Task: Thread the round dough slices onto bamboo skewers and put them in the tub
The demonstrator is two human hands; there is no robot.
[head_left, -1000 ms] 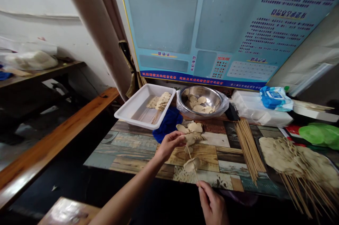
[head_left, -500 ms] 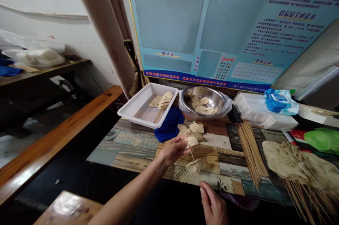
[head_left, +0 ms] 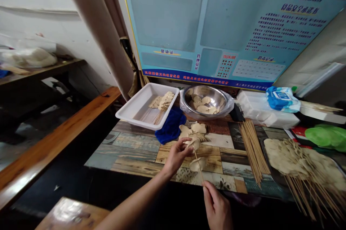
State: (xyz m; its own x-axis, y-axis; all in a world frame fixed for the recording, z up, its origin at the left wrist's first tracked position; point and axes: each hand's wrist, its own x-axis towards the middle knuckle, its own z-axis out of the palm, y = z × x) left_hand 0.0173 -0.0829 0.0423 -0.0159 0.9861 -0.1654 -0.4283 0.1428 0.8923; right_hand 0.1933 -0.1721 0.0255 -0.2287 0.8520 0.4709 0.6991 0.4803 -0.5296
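Note:
My right hand (head_left: pixel 217 206) pinches the lower end of a thin wooden skewer (head_left: pixel 200 173) near the table's front edge. One pale, flat slice (head_left: pixel 198 164) is threaded partway up that skewer. At the skewer's tip, my left hand (head_left: pixel 177 156) grips another pale slice (head_left: pixel 194 144) between thumb and fingers. Just behind it, several loose slices (head_left: pixel 198 128) lie in a small heap on the table. The exact kind of food cannot be made out.
Behind are a white tray (head_left: pixel 125 111) with skewered slices, a blue cloth (head_left: pixel 169 125) and a steel bowl (head_left: pixel 223 94) of slices. To the right lie bare skewers (head_left: pixel 251 150) and a dark tray of loaded skewers (head_left: pixel 300 161). A wooden bench (head_left: pixel 62 132) runs along the left.
The view has shifted slightly, so the scene sits a little further left and higher. Both hands keep their hold on the skewer and slice, the left fingers slightly repositioned.

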